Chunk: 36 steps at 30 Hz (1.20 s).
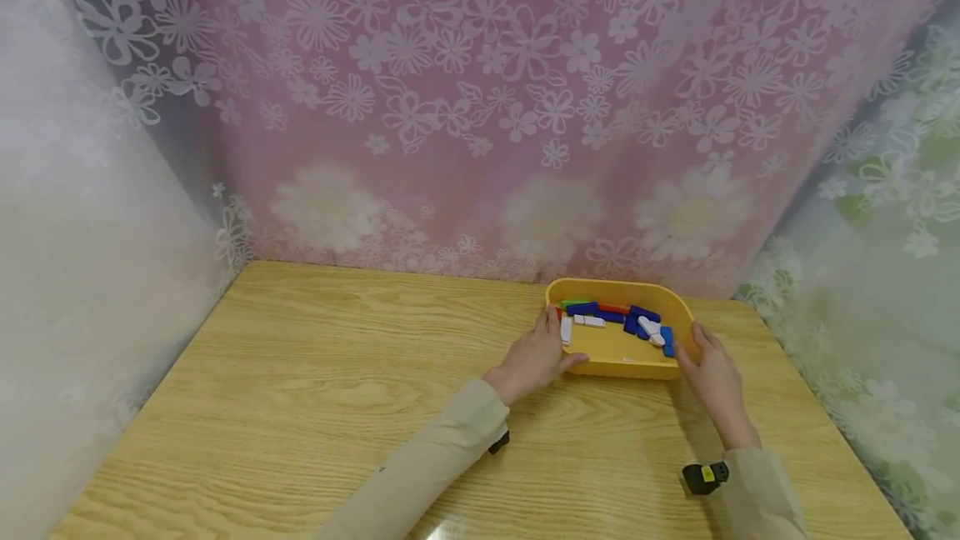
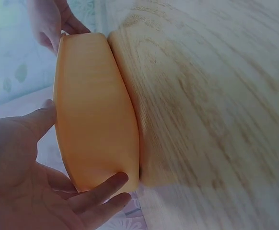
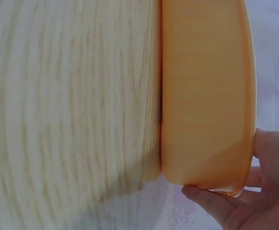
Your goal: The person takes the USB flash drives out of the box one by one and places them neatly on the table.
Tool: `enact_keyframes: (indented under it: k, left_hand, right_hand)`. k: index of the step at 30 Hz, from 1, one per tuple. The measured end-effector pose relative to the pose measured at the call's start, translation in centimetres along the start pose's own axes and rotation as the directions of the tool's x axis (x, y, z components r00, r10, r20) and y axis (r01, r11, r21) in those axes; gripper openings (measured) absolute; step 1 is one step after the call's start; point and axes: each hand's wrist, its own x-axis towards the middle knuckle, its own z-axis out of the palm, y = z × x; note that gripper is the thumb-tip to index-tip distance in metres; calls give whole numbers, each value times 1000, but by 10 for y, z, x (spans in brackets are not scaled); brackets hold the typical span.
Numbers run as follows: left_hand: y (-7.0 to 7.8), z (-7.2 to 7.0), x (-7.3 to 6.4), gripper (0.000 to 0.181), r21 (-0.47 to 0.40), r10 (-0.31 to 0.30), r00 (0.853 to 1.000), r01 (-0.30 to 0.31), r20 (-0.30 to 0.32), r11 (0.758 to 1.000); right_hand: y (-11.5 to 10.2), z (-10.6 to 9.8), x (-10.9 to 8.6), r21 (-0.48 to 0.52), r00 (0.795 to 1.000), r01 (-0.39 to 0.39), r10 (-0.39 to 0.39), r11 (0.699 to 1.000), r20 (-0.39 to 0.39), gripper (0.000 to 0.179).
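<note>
A shallow yellow plastic bin (image 1: 626, 371) with rounded corners sits at the back right of the table. My left hand (image 1: 531, 359) grips its left end, the thumb over the front rim. At the opposite end my right hand (image 1: 716, 377) holds the corner, thumb at the rim and fingers along the outer side. Inside lie several small oblong pieces, among them a white piece (image 1: 589, 322), a dark blue piece (image 1: 609, 317) and a lighter blue piece (image 1: 667, 342), with red and green ones partly covered. The left wrist view shows fingertips against the bin's outer wall (image 2: 91, 110).
The wood-grain table (image 1: 322, 373) extends left and forward of the bin. Right behind the bin hangs a pink floral curtain (image 1: 450, 107), and pale floral cloth (image 1: 885, 340) borders the right edge. A black wrist camera (image 1: 703, 478) is at the right sleeve.
</note>
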Motion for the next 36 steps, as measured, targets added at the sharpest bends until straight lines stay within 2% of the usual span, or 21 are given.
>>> enact_keyframes:
  k: [4, 9, 14, 22, 28, 33, 36]
  left_hand:
    - [0, 1, 0, 90, -24, -10, 1000, 10, 2, 1000]
    - [-2, 0, -2, 89, -10, -16, 1000, 16, 11, 1000]
    - [-9, -3, -6, 89, -29, -27, 999, 28, 26, 999]
    - [-20, -10, -11, 90, -53, 4, 999, -1, 40, 999]
    - [-26, -11, -14, 89, -74, 5, 999, -2, 40, 997]
    - [-30, -14, -17, 90, -108, 3, 999, 2, 49, 994]
    - [-32, -14, -19, 91, -98, -12, 999, 17, 53, 995]
  right_hand:
    - [-1, 0, 0, 0, 1000, -2, 2, 1000, 2, 65]
    - [-1, 2, -2, 5, 1000, -11, 11, 1000, 9, 66]
    - [-5, 6, -3, 4, 1000, -11, 11, 1000, 12, 67]
    - [-11, 12, -6, 18, 1000, 22, -21, 1000, -22, 66]
    - [-14, 14, -8, 46, 1000, 24, -25, 999, 18, 70]
    - [-19, 16, -8, 63, 999, 19, -21, 998, 27, 70]
    - [-21, 17, -10, 69, 999, 26, -28, 997, 27, 69]
